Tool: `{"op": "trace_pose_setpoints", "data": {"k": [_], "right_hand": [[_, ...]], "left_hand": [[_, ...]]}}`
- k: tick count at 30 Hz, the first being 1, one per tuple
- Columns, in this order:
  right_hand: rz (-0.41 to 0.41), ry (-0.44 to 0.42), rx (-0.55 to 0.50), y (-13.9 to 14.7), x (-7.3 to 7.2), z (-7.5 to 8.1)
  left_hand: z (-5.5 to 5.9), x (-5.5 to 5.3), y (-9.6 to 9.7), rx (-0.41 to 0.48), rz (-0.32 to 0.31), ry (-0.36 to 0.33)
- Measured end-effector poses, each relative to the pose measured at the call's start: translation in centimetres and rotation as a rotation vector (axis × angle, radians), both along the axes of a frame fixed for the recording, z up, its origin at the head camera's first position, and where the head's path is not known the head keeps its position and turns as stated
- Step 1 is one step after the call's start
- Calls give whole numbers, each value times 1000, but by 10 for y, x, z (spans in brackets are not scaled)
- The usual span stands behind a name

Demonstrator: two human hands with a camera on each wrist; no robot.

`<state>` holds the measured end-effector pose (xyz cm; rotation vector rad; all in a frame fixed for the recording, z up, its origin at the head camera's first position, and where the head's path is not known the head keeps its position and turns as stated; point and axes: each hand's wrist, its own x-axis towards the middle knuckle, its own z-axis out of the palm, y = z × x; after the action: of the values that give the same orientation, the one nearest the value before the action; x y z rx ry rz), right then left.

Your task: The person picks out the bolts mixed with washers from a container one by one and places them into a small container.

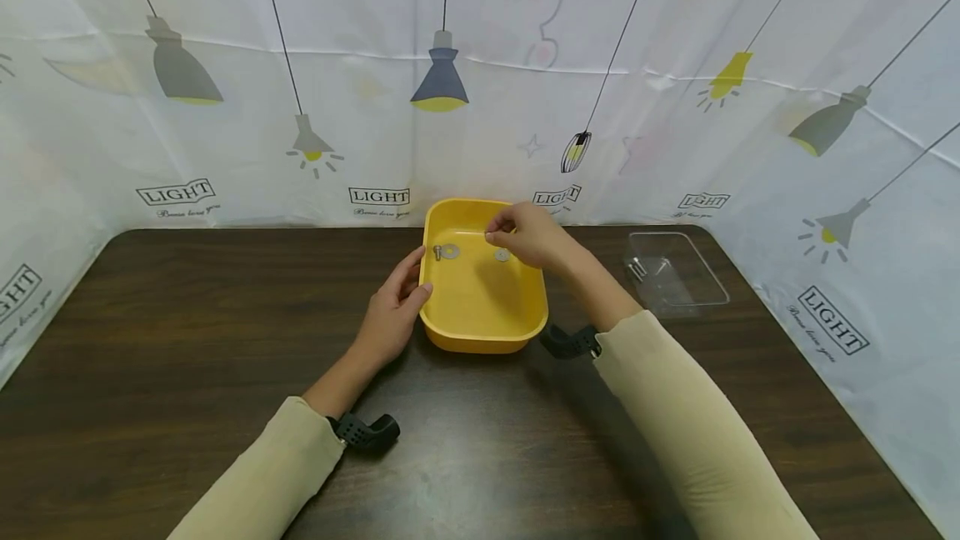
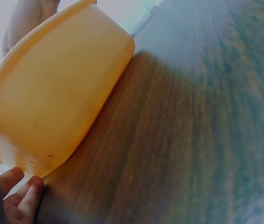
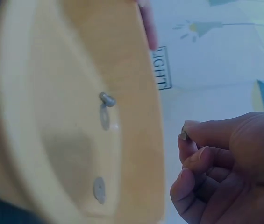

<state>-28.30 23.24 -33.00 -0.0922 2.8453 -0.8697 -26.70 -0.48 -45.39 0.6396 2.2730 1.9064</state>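
Observation:
A yellow plastic bin (image 1: pixel 480 307) stands on the table. My left hand (image 1: pixel 392 307) holds its left side, thumb at the rim and fingers against the outer wall. Above the bin's far right part, my right hand (image 1: pixel 534 236) pinches a small metal piece (image 3: pixel 184 135) between thumb and index finger; most of the piece is covered, so its kind cannot be told. On the bin's floor, a short bolt (image 1: pixel 438 252) lies against a flat washer (image 1: pixel 450 252) at the left. Another washer (image 1: pixel 502 255) lies at the right, below my right hand.
A clear plastic box (image 1: pixel 690 304) stands to the right on the dark wooden table (image 1: pixel 225 340), with a few small metal parts (image 1: pixel 636 269) inside. Behind the table hangs a white curtain (image 1: pixel 495 123) printed with lamps. Each wrist wears a black strap (image 1: pixel 363 432).

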Motion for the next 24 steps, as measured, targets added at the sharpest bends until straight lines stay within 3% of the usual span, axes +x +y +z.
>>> {"op": "trace_pose_setpoints", "data": {"k": [12,24], "right_hand": [[-12,115,-22,44,40,13],[-197,167,10,102,90,4]], "left_hand": [[0,1,0,0,1,-8],[0,0,-1,16,-6,-17]]}}
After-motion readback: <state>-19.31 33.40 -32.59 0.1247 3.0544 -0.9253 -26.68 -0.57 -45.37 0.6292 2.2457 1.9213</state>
